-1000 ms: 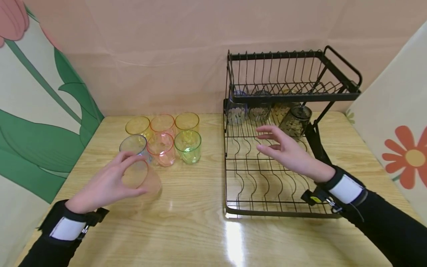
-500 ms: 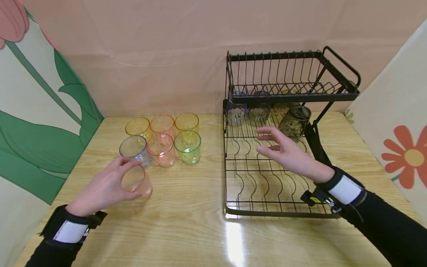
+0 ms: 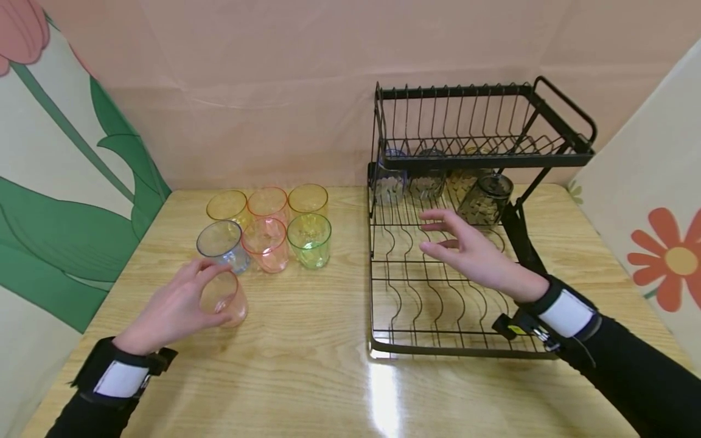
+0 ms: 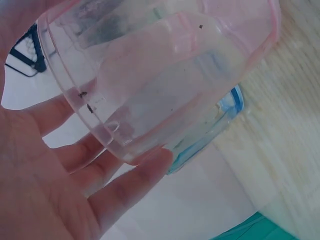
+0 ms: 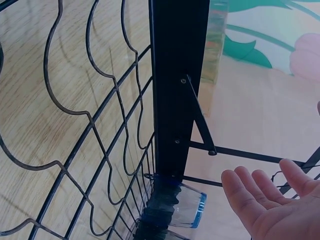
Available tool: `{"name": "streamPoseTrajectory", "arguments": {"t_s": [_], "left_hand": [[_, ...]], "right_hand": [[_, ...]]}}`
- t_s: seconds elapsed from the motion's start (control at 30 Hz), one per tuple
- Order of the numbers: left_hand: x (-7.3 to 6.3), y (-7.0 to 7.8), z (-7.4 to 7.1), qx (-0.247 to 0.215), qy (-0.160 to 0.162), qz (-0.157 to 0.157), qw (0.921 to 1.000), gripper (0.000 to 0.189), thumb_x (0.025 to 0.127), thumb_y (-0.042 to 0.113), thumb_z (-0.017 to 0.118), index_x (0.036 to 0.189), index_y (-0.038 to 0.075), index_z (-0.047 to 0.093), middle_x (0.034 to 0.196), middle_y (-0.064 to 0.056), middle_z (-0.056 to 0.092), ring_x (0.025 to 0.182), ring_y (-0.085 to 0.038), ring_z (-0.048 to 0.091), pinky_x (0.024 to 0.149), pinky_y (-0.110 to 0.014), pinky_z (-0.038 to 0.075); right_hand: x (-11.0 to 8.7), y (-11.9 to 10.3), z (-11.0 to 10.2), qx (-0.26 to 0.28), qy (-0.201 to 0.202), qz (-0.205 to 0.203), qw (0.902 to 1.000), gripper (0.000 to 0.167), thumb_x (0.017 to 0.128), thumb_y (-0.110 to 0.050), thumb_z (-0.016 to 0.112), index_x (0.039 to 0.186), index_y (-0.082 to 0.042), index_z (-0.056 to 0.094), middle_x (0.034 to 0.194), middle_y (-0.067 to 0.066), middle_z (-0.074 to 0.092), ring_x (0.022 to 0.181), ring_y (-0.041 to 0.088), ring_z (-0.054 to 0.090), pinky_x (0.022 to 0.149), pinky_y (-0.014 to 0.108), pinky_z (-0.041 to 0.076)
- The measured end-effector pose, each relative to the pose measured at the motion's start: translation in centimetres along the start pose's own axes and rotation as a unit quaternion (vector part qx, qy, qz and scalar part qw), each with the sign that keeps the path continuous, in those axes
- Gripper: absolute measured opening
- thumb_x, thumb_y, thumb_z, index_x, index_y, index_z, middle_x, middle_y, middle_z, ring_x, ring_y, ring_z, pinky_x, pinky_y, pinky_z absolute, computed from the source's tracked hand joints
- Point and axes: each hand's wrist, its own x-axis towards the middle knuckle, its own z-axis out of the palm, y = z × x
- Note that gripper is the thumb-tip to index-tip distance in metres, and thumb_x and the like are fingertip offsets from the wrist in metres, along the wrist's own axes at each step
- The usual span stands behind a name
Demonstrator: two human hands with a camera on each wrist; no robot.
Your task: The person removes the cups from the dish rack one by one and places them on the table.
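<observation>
My left hand (image 3: 170, 304) holds a clear pink glass (image 3: 237, 307) near its rim, thumb on one side and fingers on the other. In the left wrist view the fingers curve round the pink glass (image 4: 150, 85). Just behind it stands a blue glass (image 3: 232, 249), beside a pink-rimmed glass (image 3: 271, 252) and a green glass (image 3: 312, 243). Over the lower tier of a black dish rack (image 3: 438, 350), my right hand (image 3: 471, 249) hovers with loosely bent fingers and nothing in them. A dark glass (image 3: 484, 198) sits upside down behind that hand.
A back row has a yellow glass (image 3: 224, 204), a pink glass (image 3: 266, 201) and another yellow glass (image 3: 309, 198). Under the rack's upper tier (image 3: 487, 161) stand a blue-rimmed glass (image 3: 390, 185) and others. Wooden tabletop (image 3: 301, 377) spreads in front.
My left hand first drew the pink glass slightly left and lower, away from the group; over the last half second it stays nearly still. My right hand stays put over the rack.
</observation>
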Motion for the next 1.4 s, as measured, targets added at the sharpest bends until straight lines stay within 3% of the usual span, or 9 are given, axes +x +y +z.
{"name": "streamPoseTrajectory", "arguments": {"t_s": [0.17,0.27,0.4,0.87,1.13,1.27,1.4], "left_hand": [[0.0,0.2,-0.2,0.038,0.036,-0.016,0.9985,0.074,0.063,0.042,0.087,0.120,0.007,0.053,0.113,-0.016,0.054,0.096,-0.036,0.055,0.057,-0.049,0.050],[-0.1,0.3,-0.3,0.062,0.056,-0.028,0.9962,0.074,0.063,0.045,0.085,0.114,0.005,0.051,0.098,-0.017,0.057,0.071,-0.030,0.057,0.042,-0.041,0.043],[-0.2,0.2,-0.4,0.069,0.056,-0.041,0.9952,0.075,0.065,0.046,0.084,0.111,0.000,0.047,0.088,-0.019,0.057,0.050,-0.021,0.047,0.036,-0.032,0.034],[0.1,-0.4,0.0,0.056,0.085,-0.023,0.9945,0.076,0.062,0.039,0.089,0.108,-0.002,0.044,0.088,-0.021,0.055,0.048,-0.017,0.042,0.036,-0.030,0.032],[0.2,-0.4,0.1,0.064,0.086,-0.023,0.9939,0.075,0.061,0.037,0.089,0.108,0.000,0.044,0.079,-0.013,0.051,0.048,-0.016,0.041,0.035,-0.029,0.031],[0.2,-0.4,-0.1,0.062,0.068,-0.032,0.9952,0.078,0.063,0.041,0.088,0.112,-0.001,0.044,0.084,-0.017,0.054,0.053,-0.021,0.047,0.036,-0.032,0.034],[0.4,-0.3,-0.5,0.074,0.079,-0.022,0.9939,0.086,0.061,0.050,0.087,0.115,-0.002,0.045,0.095,-0.024,0.058,0.070,-0.035,0.057,0.038,-0.040,0.041]], "right_hand": [[0.0,0.1,0.0,0.002,0.002,-0.004,1.0000,0.056,0.099,-0.023,0.058,0.146,-0.006,0.033,0.147,0.016,0.036,0.128,0.039,0.041,0.096,0.055,0.043],[-0.1,0.1,0.1,0.005,0.004,-0.008,0.9999,0.056,0.099,-0.022,0.058,0.146,-0.005,0.033,0.147,0.016,0.036,0.129,0.038,0.041,0.097,0.055,0.042],[-0.2,0.3,0.1,0.006,0.005,-0.005,1.0000,0.055,0.099,-0.023,0.058,0.146,-0.006,0.033,0.147,0.016,0.036,0.129,0.038,0.041,0.098,0.055,0.042],[-0.4,0.3,0.1,0.007,0.006,-0.006,0.9999,0.054,0.100,-0.022,0.058,0.145,-0.005,0.034,0.146,0.019,0.038,0.129,0.038,0.040,0.098,0.056,0.041],[-0.4,0.3,0.1,0.003,0.003,-0.003,1.0000,0.054,0.100,-0.023,0.057,0.145,-0.006,0.034,0.146,0.017,0.037,0.131,0.038,0.039,0.098,0.056,0.041],[-0.4,0.5,0.0,-0.011,-0.002,-0.004,0.9999,0.053,0.100,-0.026,0.057,0.144,-0.007,0.036,0.147,0.015,0.037,0.130,0.036,0.039,0.099,0.056,0.040],[-0.2,1.1,-0.2,-0.070,0.002,-0.024,0.9973,0.051,0.099,-0.027,0.059,0.141,-0.004,0.041,0.143,0.014,0.040,0.128,0.035,0.041,0.099,0.055,0.039]]}}
